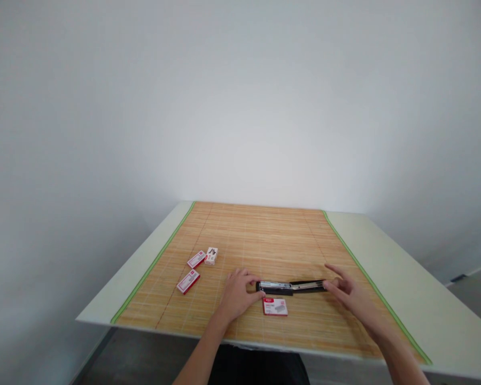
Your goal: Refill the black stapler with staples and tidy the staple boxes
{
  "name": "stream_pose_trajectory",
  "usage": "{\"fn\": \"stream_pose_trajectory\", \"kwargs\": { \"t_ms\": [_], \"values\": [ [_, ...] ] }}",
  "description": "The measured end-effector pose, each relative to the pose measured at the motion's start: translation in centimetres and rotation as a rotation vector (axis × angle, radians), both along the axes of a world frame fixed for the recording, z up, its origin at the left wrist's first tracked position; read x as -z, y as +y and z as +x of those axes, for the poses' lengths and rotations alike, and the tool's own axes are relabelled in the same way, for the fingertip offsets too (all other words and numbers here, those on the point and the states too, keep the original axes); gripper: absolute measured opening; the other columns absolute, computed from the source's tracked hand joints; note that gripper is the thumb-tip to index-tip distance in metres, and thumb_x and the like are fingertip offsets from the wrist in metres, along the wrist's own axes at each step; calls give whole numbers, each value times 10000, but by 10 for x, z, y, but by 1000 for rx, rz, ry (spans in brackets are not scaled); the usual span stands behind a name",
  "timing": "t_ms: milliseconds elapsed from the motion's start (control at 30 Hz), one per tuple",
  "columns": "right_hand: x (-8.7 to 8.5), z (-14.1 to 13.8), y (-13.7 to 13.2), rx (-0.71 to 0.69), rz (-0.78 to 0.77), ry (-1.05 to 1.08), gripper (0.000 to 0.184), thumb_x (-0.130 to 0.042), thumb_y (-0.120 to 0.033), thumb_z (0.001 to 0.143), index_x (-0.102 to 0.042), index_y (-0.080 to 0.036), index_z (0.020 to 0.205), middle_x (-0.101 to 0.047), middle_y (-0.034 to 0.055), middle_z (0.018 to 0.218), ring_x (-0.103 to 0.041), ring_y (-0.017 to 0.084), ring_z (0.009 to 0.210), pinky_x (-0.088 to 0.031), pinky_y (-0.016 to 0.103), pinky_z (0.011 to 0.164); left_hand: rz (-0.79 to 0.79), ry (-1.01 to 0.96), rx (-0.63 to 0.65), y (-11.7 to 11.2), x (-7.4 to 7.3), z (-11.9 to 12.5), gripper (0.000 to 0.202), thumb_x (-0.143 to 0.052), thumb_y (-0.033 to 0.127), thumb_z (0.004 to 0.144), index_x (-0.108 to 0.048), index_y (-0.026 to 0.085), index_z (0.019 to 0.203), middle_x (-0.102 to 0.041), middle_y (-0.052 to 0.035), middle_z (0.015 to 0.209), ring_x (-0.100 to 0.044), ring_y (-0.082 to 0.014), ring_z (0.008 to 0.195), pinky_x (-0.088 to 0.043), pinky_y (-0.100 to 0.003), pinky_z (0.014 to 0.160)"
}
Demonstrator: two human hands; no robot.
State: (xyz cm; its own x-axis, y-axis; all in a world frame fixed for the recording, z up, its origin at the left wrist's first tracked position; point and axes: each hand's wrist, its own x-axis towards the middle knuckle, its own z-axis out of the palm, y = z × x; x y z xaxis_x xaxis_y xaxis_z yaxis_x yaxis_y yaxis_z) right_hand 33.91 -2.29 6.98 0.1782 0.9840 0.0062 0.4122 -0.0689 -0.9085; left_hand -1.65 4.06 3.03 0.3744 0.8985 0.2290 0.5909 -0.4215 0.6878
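Note:
A black stapler lies opened out flat on the bamboo mat, its metal staple channel showing. My left hand grips its left end with curled fingers. My right hand holds the right end, fingers pinched on it with the index finger stretched out. An open box of staples lies just in front of the stapler, between my hands.
Two red-and-white staple boxes and a small white box lie on the mat to the left. The mat has green edging and covers a pale table set against a white wall.

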Motion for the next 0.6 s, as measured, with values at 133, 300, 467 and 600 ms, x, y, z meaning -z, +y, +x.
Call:
{"fn": "stream_pose_trajectory", "kwargs": {
  "t_ms": [133,300,467,600],
  "values": [
    [9,-16,-3,-111,-140,322,714,-729,-695,783,-641,-226,1314,-501,-39,680,-370,108,540,-252,244,489,-9,-7,18,-1,-2,-1,352,-830,494,773,-765,346,1085,-669,-1,993,-571,-240,999,-388,-355,876],
    [-9,-50,21,-193,20,167,510,-756,-595,810,-712,-212,1144,-611,3,803,-496,137,677,-365,242,578,-5,4,12,-2,-4,-1,350,-816,507,780,-764,340,1084,-675,-5,1005,-576,-246,1009,-390,-361,873],
    [-21,-95,40,-332,101,-128,370,-740,-509,840,-725,-211,1058,-490,-55,661,-453,133,623,-366,253,601,-13,25,4,-2,-4,0,353,-798,523,789,-765,333,1084,-674,-20,997,-569,-257,1016,-393,-369,886],
    [-20,-134,46,-425,135,-437,193,-763,-370,819,-748,-222,941,-586,-22,717,-530,161,690,-356,262,634,-13,61,-5,-2,-6,1,333,-763,549,813,-768,311,1047,-674,-30,997,-560,-255,1004,-391,-367,885]
  ]
}}
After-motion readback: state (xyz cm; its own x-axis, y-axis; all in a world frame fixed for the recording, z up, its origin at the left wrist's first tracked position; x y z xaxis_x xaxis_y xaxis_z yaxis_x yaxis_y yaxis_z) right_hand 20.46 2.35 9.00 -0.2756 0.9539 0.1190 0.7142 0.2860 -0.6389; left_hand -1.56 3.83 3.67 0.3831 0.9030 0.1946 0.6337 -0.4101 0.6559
